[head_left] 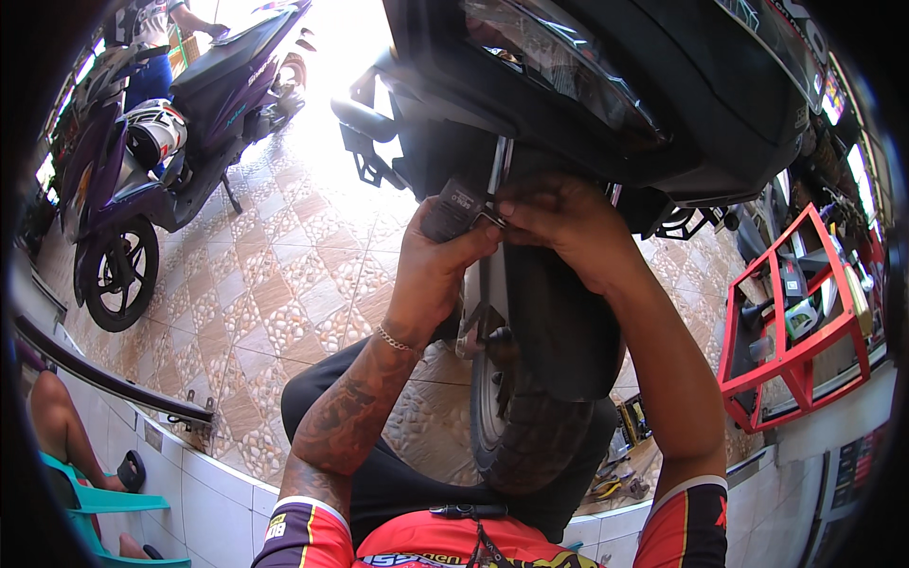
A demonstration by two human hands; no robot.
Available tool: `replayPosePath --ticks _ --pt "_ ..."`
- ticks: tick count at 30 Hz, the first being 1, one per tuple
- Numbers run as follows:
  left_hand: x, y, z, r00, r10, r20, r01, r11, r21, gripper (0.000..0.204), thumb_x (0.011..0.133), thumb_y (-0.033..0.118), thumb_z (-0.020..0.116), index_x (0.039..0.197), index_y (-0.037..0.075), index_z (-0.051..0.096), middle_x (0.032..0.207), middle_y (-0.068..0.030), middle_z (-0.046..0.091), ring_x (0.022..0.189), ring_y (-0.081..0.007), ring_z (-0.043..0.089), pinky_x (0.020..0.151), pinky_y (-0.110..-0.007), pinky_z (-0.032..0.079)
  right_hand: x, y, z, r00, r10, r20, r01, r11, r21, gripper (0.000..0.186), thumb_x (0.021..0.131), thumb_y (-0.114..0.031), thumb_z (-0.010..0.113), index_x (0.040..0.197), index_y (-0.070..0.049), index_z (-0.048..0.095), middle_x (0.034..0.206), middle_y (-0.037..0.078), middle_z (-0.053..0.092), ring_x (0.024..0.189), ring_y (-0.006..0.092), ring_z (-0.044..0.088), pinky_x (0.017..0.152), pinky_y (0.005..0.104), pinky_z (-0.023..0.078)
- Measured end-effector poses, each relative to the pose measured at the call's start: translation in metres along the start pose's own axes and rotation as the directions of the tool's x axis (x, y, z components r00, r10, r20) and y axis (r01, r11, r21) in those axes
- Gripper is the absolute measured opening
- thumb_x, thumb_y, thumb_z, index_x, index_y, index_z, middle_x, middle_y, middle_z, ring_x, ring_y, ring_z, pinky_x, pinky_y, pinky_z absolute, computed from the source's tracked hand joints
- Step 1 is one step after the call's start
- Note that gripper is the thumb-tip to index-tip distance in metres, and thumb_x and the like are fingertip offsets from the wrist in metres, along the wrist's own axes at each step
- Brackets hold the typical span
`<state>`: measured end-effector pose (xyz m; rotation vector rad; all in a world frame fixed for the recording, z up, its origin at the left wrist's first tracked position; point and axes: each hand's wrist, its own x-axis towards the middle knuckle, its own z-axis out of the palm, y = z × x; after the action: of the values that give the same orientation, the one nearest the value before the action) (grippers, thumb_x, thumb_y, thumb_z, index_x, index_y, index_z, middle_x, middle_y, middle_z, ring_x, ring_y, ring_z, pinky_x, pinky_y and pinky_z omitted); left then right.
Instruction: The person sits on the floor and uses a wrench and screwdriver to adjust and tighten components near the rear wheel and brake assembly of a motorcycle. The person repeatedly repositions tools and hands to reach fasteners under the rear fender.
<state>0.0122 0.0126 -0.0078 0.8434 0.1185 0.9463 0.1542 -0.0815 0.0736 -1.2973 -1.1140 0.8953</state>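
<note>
My left hand (437,254) is closed round a small black box-shaped part (453,210) with pale markings on its face. The thumb of that hand presses toward a small metal bracket (491,216) at the part's edge. My right hand (566,223) meets it from the other side, with thumb and finger pinched at the same bracket. Both hands are just in front of a shiny fork tube (499,163) on a black motorcycle (606,95). Below them are its black front fender (566,327) and front wheel (525,440), between my knees. What the right fingertips grip is partly hidden.
A purple scooter (204,114) with a white helmet (156,131) stands at the left, a person (156,38) behind it. A red-framed cart (793,322) with supplies is at the right. Hand tools (611,485) lie near my right knee. Someone sits on a teal chair (104,497).
</note>
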Motion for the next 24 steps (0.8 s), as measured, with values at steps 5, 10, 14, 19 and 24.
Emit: replayPosePath --ticks 5,10,14,19,24 --pt "0.0 -0.001 0.001 1.0 0.0 -0.007 0.0 1.0 0.012 0.041 0.077 -0.006 0.078 0.108 0.002 0.053 0.096 -0.0069 0.066 0.085 -0.015 0.068 0.076 -0.027 0.057 0.003 0.0 0.001 1.0 -0.001 -0.023 0.001 1.0 -0.02 0.027 0.088 -0.008 0.074 0.109 0.006 0.063 0.103 0.014 0.068 0.091 0.0201 0.07 0.083 0.0325 0.061" --pt "-0.001 -0.004 -0.004 1.0 -0.024 -0.019 0.024 0.999 0.032 0.04 0.077 -0.006 0.078 0.108 0.003 0.055 0.097 -0.0062 0.066 0.085 -0.0142 0.067 0.078 -0.028 0.056 0.002 -0.001 -0.003 1.0 0.017 0.018 -0.016 0.999 -0.039 0.037 0.088 -0.01 0.075 0.115 0.007 0.058 0.108 0.015 0.066 0.099 0.0228 0.068 0.087 0.0358 0.06" --pt "0.0 -0.004 -0.006 1.0 0.019 -0.004 -0.019 0.999 0.051 0.04 0.076 -0.006 0.079 0.108 0.005 0.056 0.099 -0.005 0.066 0.086 -0.0139 0.066 0.079 -0.029 0.056 -0.002 0.0 0.003 0.999 -0.042 -0.028 0.043 0.999 0.027 0.031 0.088 -0.001 0.07 0.116 0.007 0.058 0.109 0.017 0.066 0.098 0.0239 0.068 0.086 0.0342 0.06" --pt "0.0 -0.003 -0.006 0.998 0.059 0.023 -0.059 0.998 0.004 0.041 0.077 -0.003 0.079 0.109 0.005 0.055 0.096 -0.0044 0.066 0.086 -0.0127 0.065 0.079 -0.027 0.055 -0.001 -0.001 0.008 0.999 -0.047 -0.014 0.048 0.998 0.041 0.036 0.089 -0.003 0.068 0.12 0.007 0.054 0.113 0.016 0.064 0.1 0.0239 0.067 0.088 0.0345 0.06" --pt "-0.002 -0.001 -0.007 0.999 0.036 0.014 -0.037 0.999 0.021 0.042 0.078 -0.003 0.079 0.112 0.004 0.056 0.097 -0.0044 0.067 0.086 -0.0138 0.068 0.078 -0.027 0.056 -0.001 -0.004 0.01 0.998 -0.014 -0.054 0.01 0.998 -0.067 0.036 0.088 -0.01 0.072 0.118 0.003 0.057 0.111 0.013 0.065 0.101 0.0234 0.066 0.086 0.0377 0.06"
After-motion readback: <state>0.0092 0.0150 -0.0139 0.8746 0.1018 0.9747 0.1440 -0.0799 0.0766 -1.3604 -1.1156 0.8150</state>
